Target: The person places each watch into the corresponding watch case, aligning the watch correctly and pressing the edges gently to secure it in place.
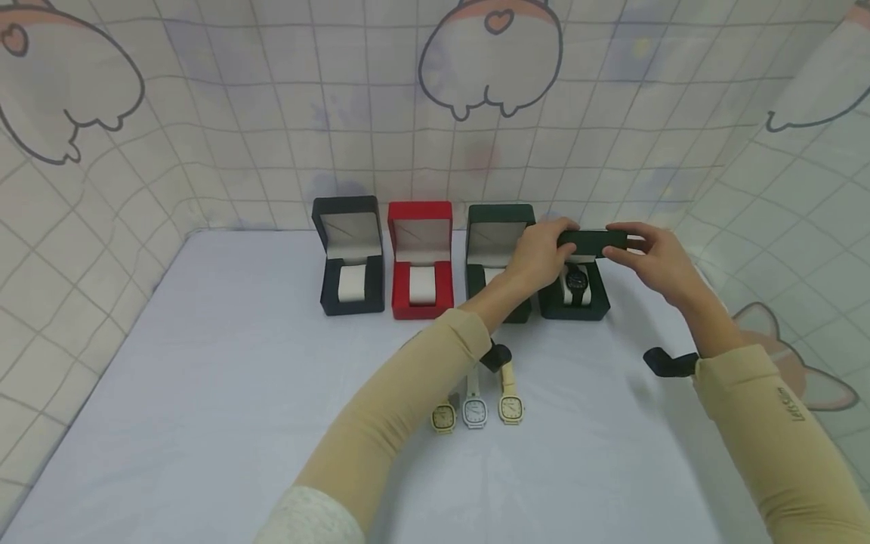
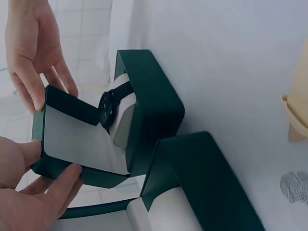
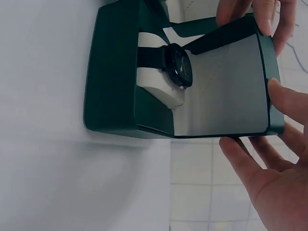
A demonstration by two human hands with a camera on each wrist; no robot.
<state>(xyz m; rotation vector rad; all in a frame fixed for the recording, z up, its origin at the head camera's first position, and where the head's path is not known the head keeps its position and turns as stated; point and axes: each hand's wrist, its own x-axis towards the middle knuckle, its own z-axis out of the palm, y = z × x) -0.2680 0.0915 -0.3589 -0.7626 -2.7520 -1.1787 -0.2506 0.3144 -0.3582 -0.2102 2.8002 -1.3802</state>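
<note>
At the right end of a row of watch boxes stands a dark green watch box [image 1: 575,310] with its lid [image 1: 591,242] tilted partway over it. Inside, a black watch [image 3: 179,66] is wrapped round a white cushion [image 3: 161,91]. My left hand [image 1: 540,253] pinches the left corner of the lid between thumb and fingers. The opposite corner is held by my right hand [image 1: 658,261], its thumb on the lid's edge and fingers along the side. A second green watch box [image 2: 192,168], lid up with a white cushion inside, sits right beside it, partly hidden by my left arm.
A red watch box [image 1: 422,308] and a black watch box [image 1: 352,306] stand farther left, lids raised, each with a white cushion. Nearer me lie a silver watch [image 1: 474,412], a cream-strapped watch [image 1: 511,409] and a gold-toned watch [image 1: 444,417]. A patterned curtain [image 1: 306,113] hangs behind the table.
</note>
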